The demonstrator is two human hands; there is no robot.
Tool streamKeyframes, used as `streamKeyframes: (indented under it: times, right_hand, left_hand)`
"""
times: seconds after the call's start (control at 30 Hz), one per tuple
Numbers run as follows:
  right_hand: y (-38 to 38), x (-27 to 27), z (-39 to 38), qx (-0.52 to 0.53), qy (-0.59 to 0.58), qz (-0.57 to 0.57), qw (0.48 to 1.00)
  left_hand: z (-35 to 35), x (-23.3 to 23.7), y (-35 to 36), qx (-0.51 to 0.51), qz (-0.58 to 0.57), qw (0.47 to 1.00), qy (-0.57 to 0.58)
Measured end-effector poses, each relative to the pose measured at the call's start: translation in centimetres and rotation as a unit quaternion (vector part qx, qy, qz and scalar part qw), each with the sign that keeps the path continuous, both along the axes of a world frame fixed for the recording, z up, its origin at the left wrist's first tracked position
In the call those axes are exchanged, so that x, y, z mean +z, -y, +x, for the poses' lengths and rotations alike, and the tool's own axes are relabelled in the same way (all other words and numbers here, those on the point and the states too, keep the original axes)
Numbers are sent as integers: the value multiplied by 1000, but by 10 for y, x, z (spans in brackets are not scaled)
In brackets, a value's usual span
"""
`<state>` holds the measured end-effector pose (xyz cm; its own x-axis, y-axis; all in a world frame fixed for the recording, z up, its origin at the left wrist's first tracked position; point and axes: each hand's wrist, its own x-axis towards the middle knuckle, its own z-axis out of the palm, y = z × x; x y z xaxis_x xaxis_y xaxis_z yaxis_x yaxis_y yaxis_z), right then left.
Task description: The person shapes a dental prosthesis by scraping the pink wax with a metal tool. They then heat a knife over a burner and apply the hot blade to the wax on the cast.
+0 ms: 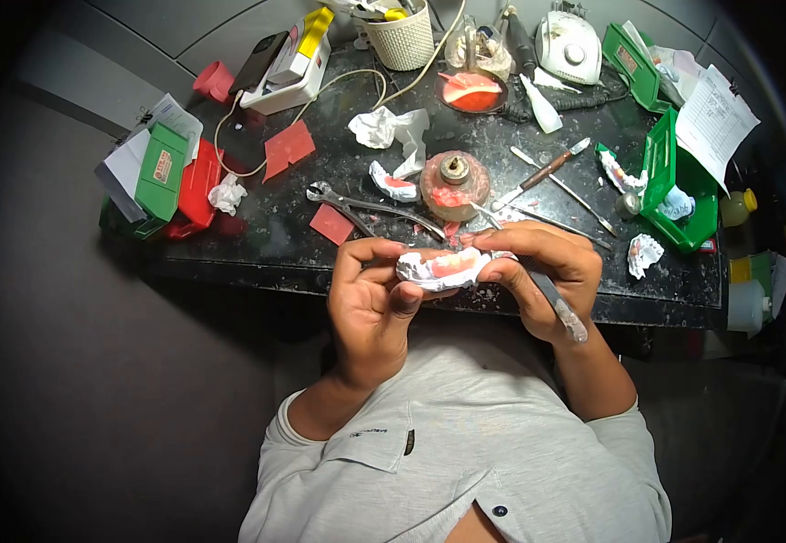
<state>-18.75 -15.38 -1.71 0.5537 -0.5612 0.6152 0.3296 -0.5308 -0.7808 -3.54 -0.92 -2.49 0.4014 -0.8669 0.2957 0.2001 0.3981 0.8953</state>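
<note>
1. Plaster cast point(444, 270), white with pink, stretches left-right at the black desk point(262, 240)'s near edge.
2. My left grip point(366, 308) pinches it; my right grip point(551, 271) clasps a grey flat tool point(556, 305).
3. Round glass burner point(458, 185) stands beyond.

Your left hand point(370, 303) grips a white cast point(417, 270) with pink material on it, over the near edge of the black surface point(271, 249), while your right hand point(551, 276) is at the cast's other end, holding a metal tool point(554, 303) with its handle angled down toward your wrist. Beyond your hands you've got a round burner point(454, 185), pliers point(370, 206) to its left, a wooden-handled knife point(549, 169) to its right. Further right: green bin point(657, 172), loose white cast point(644, 254) near it; far back, dish of red wax point(472, 93).
</note>
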Motion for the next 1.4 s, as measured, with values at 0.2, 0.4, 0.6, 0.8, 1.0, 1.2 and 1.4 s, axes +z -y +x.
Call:
streamKeyframes:
  times: [0.2,0.4,0.6,0.8,1.0,1.2,1.4]
  right_hand:
    - [-4,3,4,5,-25,50,998]
    - [-4,-2,4,26,25,53,998]
    - [-1,-2,1,30,38,-15,999]
    - [-1,-5,2,28,54,-35,998]
    - [-1,-2,-1,17,40,-52,998]
    - [-1,-3,0,28,27,-39,998]
    - [-1,1,-1,13,15,-57,998]
  left_hand:
    - [-6,11,3,95,-47,979,177]
    - [7,6,2,76,-124,928,343]
    - [7,25,-2,95,-157,868,462]
    - [10,19,-1,111,-170,869,451]
    - [10,17,-1,115,-163,877,437]
    - [15,12,0,113,-153,885,424]
    - [15,11,0,125,-153,884,425]
